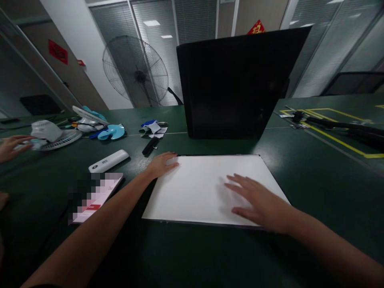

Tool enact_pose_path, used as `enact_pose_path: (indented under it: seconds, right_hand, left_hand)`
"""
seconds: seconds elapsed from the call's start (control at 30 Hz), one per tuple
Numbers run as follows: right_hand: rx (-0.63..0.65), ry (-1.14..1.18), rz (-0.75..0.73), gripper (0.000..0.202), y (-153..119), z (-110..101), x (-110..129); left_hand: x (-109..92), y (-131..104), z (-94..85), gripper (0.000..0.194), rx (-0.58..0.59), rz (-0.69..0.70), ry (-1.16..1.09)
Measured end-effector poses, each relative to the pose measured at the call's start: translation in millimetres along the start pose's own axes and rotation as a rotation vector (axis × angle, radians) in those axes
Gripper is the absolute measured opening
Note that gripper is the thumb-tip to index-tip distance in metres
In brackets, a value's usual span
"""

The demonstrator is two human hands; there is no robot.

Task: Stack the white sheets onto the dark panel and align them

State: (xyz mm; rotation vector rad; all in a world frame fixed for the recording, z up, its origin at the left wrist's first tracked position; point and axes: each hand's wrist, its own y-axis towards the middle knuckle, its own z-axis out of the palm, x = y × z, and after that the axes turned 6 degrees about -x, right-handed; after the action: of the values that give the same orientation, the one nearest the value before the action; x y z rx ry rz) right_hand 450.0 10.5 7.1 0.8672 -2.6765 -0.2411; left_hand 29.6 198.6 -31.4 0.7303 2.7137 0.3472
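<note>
A flat white rectangular panel (192,192) with a thin dark rim lies on the green table before me. My left hand (162,165) rests at its far left corner, fingers stretched along the edge and thumb apart on the white surface. Over the panel's right half is my right hand (255,200), open and palm down, with fingers spread and a shadow beneath; whether it touches the surface I cannot tell. Just behind the panel stands a large black, screen-like panel (234,88), tilted upright.
To the left lie a white oblong device (108,161), a partly blurred pink box (99,200), a small black object (150,147) and folded cloths (153,128). Farther left, another person's hand (15,148) is beside fan parts (48,131). A black pole-like item (339,122) lies right.
</note>
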Motion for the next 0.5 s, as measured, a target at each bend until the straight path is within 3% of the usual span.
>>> enact_pose_path:
  seconds: [0.07, 0.13, 0.27, 0.37, 0.43, 0.5]
  right_hand:
    - [0.059, 0.035, -0.068, 0.071, -9, 9, 36]
    - [0.07, 0.026, -0.078, 0.069, -15, 17, 55]
    - [0.045, -0.023, -0.062, 0.061, -19, 24, 60]
    - [-0.006, -0.083, -0.057, 0.06, -20, 24, 58]
    - [-0.041, -0.114, -0.063, 0.056, -22, 26, 57]
    - [-0.067, -0.119, -0.078, 0.052, -24, 29, 56]
  left_hand:
    - [1, 1, 0.2, 0.069, 0.035, 0.005, -0.01]
    - [1, 2, -1.1, 0.068, 0.051, 0.004, -0.012]
    - [-22, 3, -18.8, 0.057, 0.023, 0.009, 0.015]
    - [-72, -13, -52.7, 0.048, -0.064, 0.112, 0.004]
    - [-114, -40, -79.4, 0.043, -0.118, 0.31, -0.115]
    - [-153, -78, -100.5, 0.044, -0.074, 0.485, -0.278]
